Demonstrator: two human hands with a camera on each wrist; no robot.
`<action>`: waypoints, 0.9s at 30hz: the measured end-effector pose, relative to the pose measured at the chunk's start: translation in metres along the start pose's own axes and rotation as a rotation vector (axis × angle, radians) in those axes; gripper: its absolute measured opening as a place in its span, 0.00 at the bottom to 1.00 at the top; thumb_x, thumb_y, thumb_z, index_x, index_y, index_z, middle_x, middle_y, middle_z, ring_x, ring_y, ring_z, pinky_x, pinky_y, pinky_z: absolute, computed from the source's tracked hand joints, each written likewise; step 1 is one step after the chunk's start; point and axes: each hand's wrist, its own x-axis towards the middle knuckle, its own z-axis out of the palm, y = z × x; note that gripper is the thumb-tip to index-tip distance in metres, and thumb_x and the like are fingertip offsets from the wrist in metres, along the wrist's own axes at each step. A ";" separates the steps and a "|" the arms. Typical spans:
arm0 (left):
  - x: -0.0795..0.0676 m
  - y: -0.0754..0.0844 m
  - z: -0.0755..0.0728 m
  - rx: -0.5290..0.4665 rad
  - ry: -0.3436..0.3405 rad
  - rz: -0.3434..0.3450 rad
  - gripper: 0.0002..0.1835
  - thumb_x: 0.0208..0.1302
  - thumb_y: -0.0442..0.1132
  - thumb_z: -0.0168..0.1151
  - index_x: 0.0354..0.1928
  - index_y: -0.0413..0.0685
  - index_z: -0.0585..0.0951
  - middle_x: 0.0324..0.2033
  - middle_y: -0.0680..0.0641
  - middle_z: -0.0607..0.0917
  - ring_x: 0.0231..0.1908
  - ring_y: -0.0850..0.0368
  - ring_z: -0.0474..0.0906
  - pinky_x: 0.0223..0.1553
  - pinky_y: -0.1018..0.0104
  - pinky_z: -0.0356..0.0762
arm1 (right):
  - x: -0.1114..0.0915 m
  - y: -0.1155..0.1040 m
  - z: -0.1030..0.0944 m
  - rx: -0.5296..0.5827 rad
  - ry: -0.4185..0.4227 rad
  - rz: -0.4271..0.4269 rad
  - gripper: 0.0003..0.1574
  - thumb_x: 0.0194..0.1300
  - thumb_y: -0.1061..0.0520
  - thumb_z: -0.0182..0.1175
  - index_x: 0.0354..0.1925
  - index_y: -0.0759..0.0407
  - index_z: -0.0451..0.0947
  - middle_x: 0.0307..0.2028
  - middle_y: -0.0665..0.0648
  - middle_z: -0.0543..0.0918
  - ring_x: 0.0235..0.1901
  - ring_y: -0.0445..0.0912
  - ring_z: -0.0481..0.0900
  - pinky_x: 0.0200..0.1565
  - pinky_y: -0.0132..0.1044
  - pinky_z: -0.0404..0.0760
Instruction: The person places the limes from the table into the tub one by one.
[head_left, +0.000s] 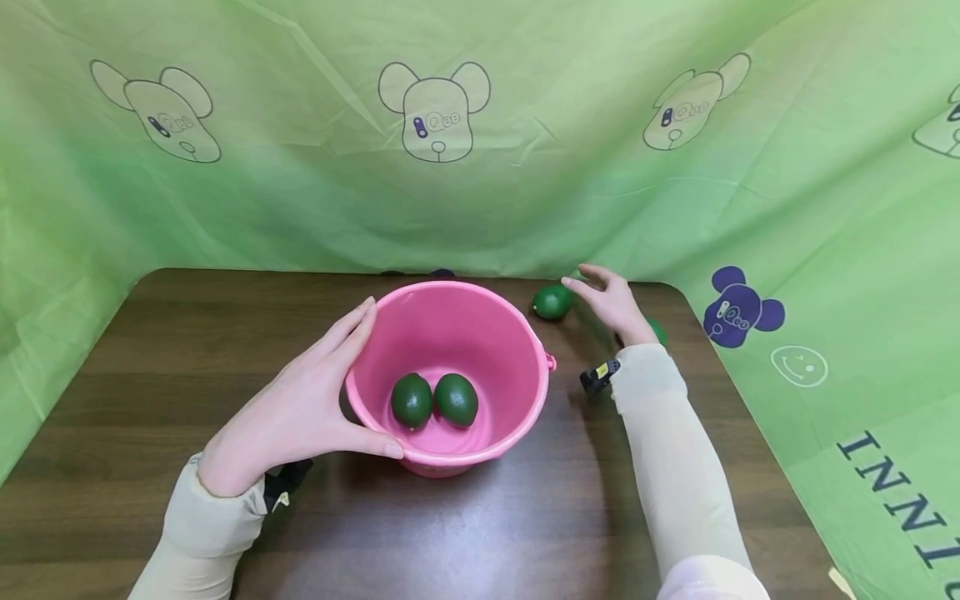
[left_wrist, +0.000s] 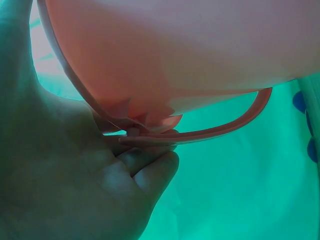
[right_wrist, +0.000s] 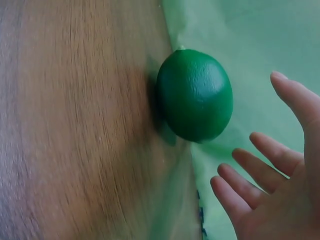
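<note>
A pink bucket (head_left: 450, 292) stands mouth up at the middle of the table, with two green limes (head_left: 412, 401) lying at its bottom. My left hand (head_left: 300, 400) grips its left side, the thumb on the near rim and the fingers round the far left. In the left wrist view the bucket's handle (left_wrist: 220, 132) hangs along the outer wall by the fingers. At the back, my right hand (head_left: 611, 304) reaches beside a single lime (head_left: 552, 302), fingers spread apart and holding nothing. The right wrist view shows that lime (right_wrist: 196, 95) just off the fingertips.
Another green thing (head_left: 657, 331) is mostly hidden behind my right wrist. The brown wooden table (head_left: 480, 533) ends at a green printed cloth (head_left: 300, 167), which hangs behind it and along both sides. A small lug (head_left: 551, 362) sticks out from the bucket's right rim.
</note>
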 end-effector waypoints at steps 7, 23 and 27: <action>-0.001 0.000 0.000 0.000 -0.002 -0.003 0.78 0.33 0.81 0.73 0.82 0.56 0.44 0.79 0.63 0.41 0.76 0.54 0.49 0.67 0.47 0.65 | -0.001 0.002 -0.006 -0.065 -0.050 0.001 0.52 0.68 0.33 0.64 0.76 0.62 0.62 0.73 0.63 0.65 0.72 0.57 0.61 0.69 0.53 0.62; -0.001 -0.001 0.001 -0.004 0.003 -0.005 0.77 0.34 0.81 0.73 0.82 0.57 0.44 0.79 0.63 0.41 0.76 0.55 0.48 0.67 0.48 0.65 | -0.001 0.002 0.004 -0.011 -0.178 0.024 0.55 0.66 0.41 0.70 0.78 0.60 0.57 0.76 0.61 0.59 0.74 0.57 0.56 0.69 0.55 0.61; -0.001 -0.001 0.001 -0.004 0.005 -0.003 0.77 0.34 0.80 0.73 0.82 0.57 0.44 0.79 0.63 0.42 0.76 0.55 0.49 0.66 0.48 0.66 | -0.001 0.001 0.009 0.024 -0.176 0.014 0.53 0.66 0.42 0.70 0.78 0.61 0.58 0.76 0.62 0.60 0.73 0.58 0.59 0.69 0.53 0.63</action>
